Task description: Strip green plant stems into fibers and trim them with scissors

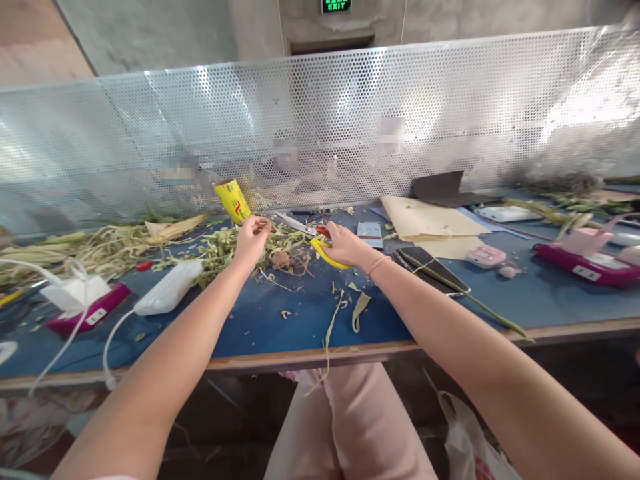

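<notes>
My right hand (347, 244) grips a pair of scissors (296, 224) with red and yellow handles. The blades are parted and point left, toward my left hand (253, 237). Its fingers are pinched together around a small brownish bit that I cannot make out clearly. Beneath both hands lies a heap of pale green leaves and plant scraps (220, 257), with a tangle of brown roots (286, 259) at its right side. A yellow tube (233, 201) leans just behind my left hand.
Left are dry husks (175, 230), a white power adapter (169, 288) and a magenta power strip (113, 301) with cables. Right are a dark phone (435, 272) under a long stem (500, 320), tan paper (430, 220) and another magenta strip (575, 265). A perforated metal screen (320, 133) stands behind.
</notes>
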The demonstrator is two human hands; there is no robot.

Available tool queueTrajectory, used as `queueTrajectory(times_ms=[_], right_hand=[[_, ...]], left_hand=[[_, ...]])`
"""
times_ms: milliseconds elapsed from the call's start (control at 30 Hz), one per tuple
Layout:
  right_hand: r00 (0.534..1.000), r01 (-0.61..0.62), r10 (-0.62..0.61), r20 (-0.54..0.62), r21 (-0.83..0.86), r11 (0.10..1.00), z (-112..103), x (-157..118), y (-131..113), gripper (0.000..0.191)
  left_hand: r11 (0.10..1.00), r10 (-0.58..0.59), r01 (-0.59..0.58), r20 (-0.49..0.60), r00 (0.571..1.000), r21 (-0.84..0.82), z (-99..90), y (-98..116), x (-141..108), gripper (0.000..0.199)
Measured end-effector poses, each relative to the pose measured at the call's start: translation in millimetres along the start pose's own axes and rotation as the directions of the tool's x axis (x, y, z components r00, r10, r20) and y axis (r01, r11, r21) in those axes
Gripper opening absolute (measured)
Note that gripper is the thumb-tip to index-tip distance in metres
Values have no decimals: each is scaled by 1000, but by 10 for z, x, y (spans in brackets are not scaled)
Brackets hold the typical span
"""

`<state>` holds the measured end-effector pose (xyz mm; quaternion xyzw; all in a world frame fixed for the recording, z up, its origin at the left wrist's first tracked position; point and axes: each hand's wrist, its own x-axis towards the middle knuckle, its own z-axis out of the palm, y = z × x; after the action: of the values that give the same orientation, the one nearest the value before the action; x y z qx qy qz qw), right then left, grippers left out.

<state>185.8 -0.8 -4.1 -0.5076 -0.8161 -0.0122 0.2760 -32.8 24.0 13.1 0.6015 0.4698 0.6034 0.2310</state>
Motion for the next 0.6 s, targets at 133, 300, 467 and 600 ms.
queueTrajectory(times_ms=[133,300,467,600], right_hand=[[1000,8,-8,20,2,1000,1,-5,-20,38],[999,8,-9,32,3,1000,19,-5,4,37],[998,48,-49,28,53,997,9,-18,-14,32],[997,76,-78,26,77,994,-22,-26,-51,28]], left_hand=[[1000,-6,6,16,1000,-26,8,20,-19,8],[1000,-2,3,30,1000,-28,7,28,-33,9],[1000,12,-12,67,998,-5,12,15,-38,11],[1000,29,-29,90,996,-6,13,7,-39,12]])
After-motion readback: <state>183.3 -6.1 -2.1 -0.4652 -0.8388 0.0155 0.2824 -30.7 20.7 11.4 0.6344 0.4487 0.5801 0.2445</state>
